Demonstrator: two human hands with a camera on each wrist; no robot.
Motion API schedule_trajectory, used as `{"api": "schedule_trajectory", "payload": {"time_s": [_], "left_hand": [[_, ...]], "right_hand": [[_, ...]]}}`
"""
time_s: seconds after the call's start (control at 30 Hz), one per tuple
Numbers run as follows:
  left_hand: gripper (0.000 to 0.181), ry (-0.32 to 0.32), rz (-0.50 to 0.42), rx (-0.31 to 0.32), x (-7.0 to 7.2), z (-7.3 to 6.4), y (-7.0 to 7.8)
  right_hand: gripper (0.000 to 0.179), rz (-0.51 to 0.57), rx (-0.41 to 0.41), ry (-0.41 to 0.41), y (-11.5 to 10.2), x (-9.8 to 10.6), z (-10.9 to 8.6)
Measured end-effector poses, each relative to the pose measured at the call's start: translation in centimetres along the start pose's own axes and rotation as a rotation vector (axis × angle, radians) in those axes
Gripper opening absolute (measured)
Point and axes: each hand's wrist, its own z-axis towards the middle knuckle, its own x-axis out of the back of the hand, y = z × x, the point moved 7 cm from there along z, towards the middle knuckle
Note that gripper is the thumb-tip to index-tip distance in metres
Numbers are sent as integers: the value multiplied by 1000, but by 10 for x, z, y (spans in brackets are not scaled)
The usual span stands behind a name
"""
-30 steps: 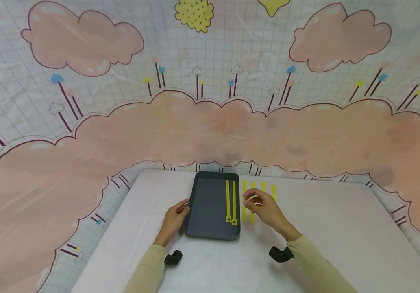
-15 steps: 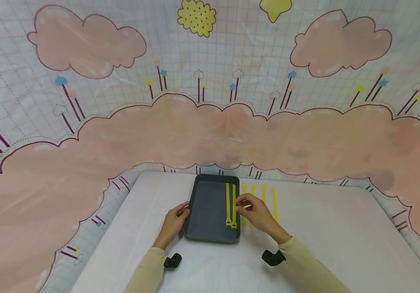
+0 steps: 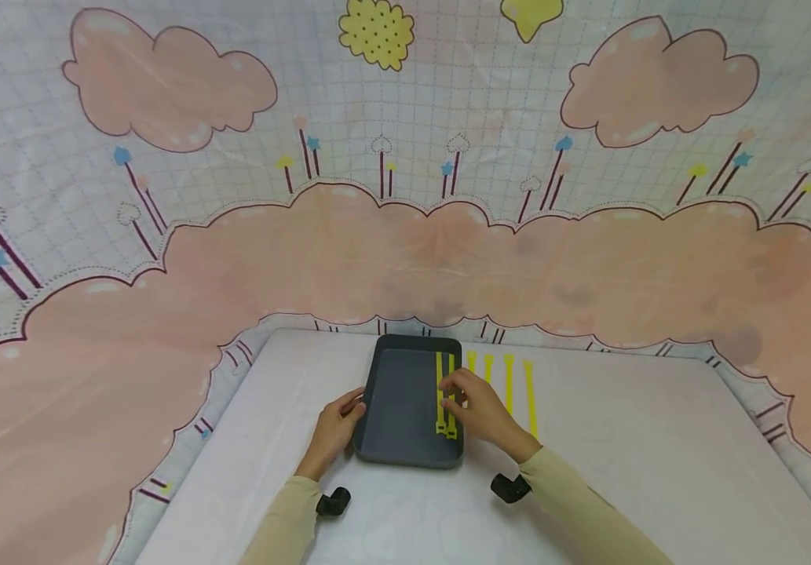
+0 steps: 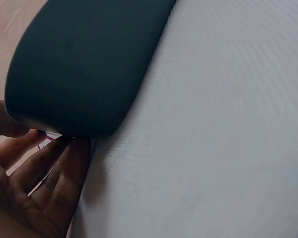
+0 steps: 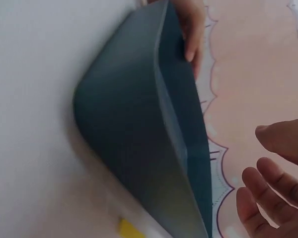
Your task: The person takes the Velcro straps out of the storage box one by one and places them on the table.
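Observation:
A dark grey rectangular tray (image 3: 398, 404) lies on the white table. My left hand (image 3: 334, 430) holds its left edge, thumb at the rim and fingers against the outer wall, as the left wrist view shows on the tray wall (image 4: 84, 64). Two flat yellow cable straps (image 3: 440, 369) with slotted heads lie side by side along the tray's right side. Over them hovers my right hand (image 3: 484, 414), which partly hides them. In the right wrist view its loosely bent fingers and thumb (image 5: 283, 141) stand apart, with nothing between them.
Several more yellow straps (image 3: 509, 384) lie in a row on the table right of the tray, partly behind the right hand. A cloud-printed backdrop (image 3: 419, 259) rises behind the table (image 3: 624, 439). Each wrist carries a black camera mount (image 3: 334, 501).
My right hand has moved left from over the straps on the table to over the right side of the tray. The left hand, tray and straps stay put; the head view shifts slightly.

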Motion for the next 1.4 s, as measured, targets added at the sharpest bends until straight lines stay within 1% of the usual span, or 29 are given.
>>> {"api": "schedule_trajectory", "payload": {"time_s": [0.07,0.3,0.4,0.53,0.73,0.9,1.07,1.2,1.3,1.4], "left_hand": [[37,-1,10,-6,0,1,2],[39,-13,-2,30,3,1,5],[39,-18,-1,23,4,2,7],[38,-12,-4,32,4,-3,8],[37,-3,10,11,4,-10,10],[38,-1,4,36,3,-16,9],[38,-8,-2,26,1,-16,9],[38,4,7,27,1,-17,7],[38,13,7,32,2,-20,5],[39,8,3,32,1,-21,6]], "right_hand": [[24,-38,25,-9,-1,-3,3],[22,-158,68,-85,-1,-13,11],[22,-217,82,-120,-1,-15,16],[21,-279,107,-159,-4,-20,17],[21,-354,143,-200,-5,-25,16],[22,-477,172,-223,-4,-28,15],[23,-589,182,-238,0,-29,19],[23,-668,209,-264,1,-33,21],[24,-714,217,-287,2,-38,22],[27,-743,215,-293,6,-42,21]]}}
